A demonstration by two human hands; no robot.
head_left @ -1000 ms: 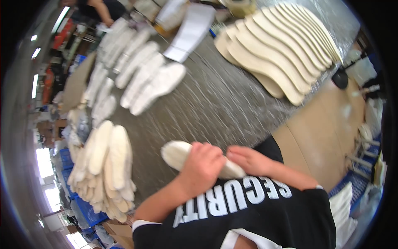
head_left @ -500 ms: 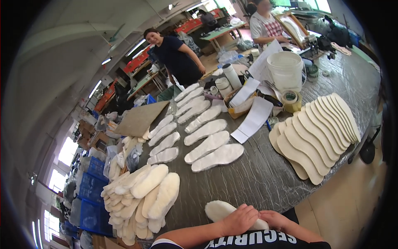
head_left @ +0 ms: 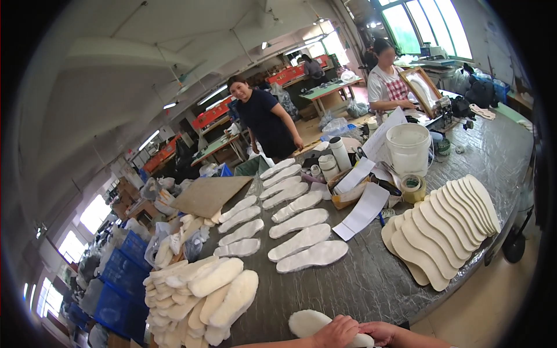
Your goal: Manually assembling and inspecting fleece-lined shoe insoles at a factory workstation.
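Observation:
At the near edge of the table I hold a cream, fleecy insole [head_left: 306, 322], its rounded end showing to the left of my hands. My left hand [head_left: 337, 332] is closed over its middle, fingers bent across the top. Close beside it, my right hand [head_left: 380, 333] grips the insole's right part, thumb and fingers drawn together. The lower edge of the picture cuts off part of the insole and my forearms. To the left lies a heaped pile of fleecy insoles [head_left: 232, 301]. Ahead, shiny whitish insoles [head_left: 313, 256] lie in rows.
On the right, a fanned stack of cream insoles [head_left: 432, 240] reaches near the table edge. Behind it stand a white bucket [head_left: 407, 152], tape rolls [head_left: 413, 187] and a box with papers [head_left: 362, 211]. A flat board [head_left: 212, 196] lies far left. Two people are beyond the table.
The view has tilted upward, so the table and its contents sit lower in the picture. Both hands stay on the insole, with little visible change in grip.

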